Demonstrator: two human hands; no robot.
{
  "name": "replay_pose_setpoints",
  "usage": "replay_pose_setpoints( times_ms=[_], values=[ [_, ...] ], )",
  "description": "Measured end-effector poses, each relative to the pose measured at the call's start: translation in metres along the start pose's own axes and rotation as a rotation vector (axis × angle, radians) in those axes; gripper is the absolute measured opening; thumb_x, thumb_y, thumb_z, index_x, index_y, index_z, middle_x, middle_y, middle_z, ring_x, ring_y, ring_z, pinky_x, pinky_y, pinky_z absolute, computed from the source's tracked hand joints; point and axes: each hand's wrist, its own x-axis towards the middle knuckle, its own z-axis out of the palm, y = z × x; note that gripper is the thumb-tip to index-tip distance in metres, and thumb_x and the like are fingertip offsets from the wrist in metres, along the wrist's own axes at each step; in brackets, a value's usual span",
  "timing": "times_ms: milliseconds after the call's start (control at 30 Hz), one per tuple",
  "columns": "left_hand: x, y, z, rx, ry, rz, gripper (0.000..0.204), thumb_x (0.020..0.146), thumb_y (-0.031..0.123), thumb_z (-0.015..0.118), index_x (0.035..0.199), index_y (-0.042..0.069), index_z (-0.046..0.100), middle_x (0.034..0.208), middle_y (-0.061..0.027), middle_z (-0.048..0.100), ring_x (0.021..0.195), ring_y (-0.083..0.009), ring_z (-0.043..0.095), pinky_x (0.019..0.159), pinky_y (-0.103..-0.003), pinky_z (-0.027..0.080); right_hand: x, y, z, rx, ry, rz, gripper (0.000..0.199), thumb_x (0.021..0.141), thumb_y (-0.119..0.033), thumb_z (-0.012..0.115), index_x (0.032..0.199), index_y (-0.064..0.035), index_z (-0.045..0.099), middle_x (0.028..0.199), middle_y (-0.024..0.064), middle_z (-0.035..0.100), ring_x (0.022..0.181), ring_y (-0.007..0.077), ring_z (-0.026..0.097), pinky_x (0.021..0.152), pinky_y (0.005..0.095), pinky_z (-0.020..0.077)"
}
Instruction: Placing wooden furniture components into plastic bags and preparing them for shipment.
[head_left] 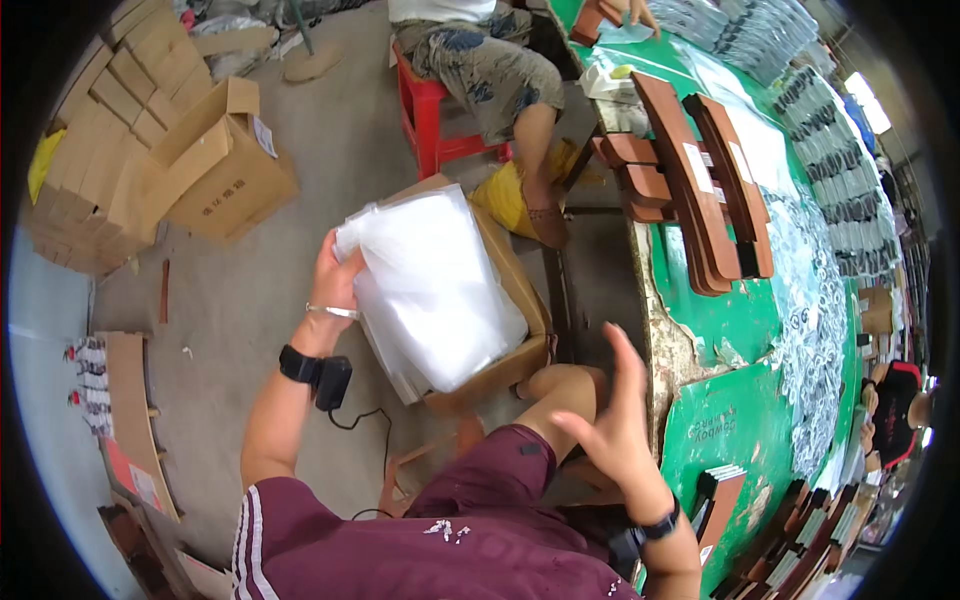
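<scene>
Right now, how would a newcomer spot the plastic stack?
Find the green table, then the nearest cardboard box to its left. The plastic stack lies over that box, held by the left hand; its whitish sheen sets it apart from the brown cardboard.

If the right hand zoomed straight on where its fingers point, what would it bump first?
Maybe the dark bar beside the green table. The right hand points roughly that way, but depth is unclear; it might pass above.
</scene>
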Motion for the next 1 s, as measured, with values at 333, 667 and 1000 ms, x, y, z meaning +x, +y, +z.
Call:
replay_pose_setpoints(
  times_ms=[333,667,1000],
  values=[
    [-0.047,-0.004,0.036,-0.268,-0.068,-0.056,0.040,0.087,0.002,0.058,0.125,0.004,0.046,0.117,-0.0091,0.059,0.101,-0.0202,0.061,0.088,-0.034,0.051,0.094,-0.020,0.078,0.518,-0.421,0.251,0.057,0.075,-0.018,0.076,0.121,0.0070,0.053,0.110,0.0183,0.063,0.100,0.0261,0.060,0.090,0.0353,0.0455],
    [-0.044,-0.023,0.021,-0.296,0.003,-0.211,0.033,0.089,0.010,0.058,0.120,0.002,0.049,0.117,-0.0082,0.057,0.102,-0.0175,0.059,0.085,-0.032,0.051,0.097,-0.042,0.089,0.469,-0.320,0.161,0.020,0.078,0.001,0.064,0.098,0.0032,0.066,0.079,0.0112,0.069,0.068,0.0115,0.058,0.067,0.0283,0.0476],
    [-0.036,-0.121,-0.092,-0.348,0.232,-0.423,0.046,0.095,0.041,0.048,0.128,0.010,0.041,0.134,-0.0111,0.047,0.120,-0.0229,0.048,0.099,-0.038,0.039,0.132,-0.046,0.086,0.713,-0.105,0.212,0.017,0.083,0.002,0.062,0.100,0.0037,0.065,0.091,0.0026,0.067,0.080,0.0068,0.056,0.074,0.0226,0.0462]
  ],
)
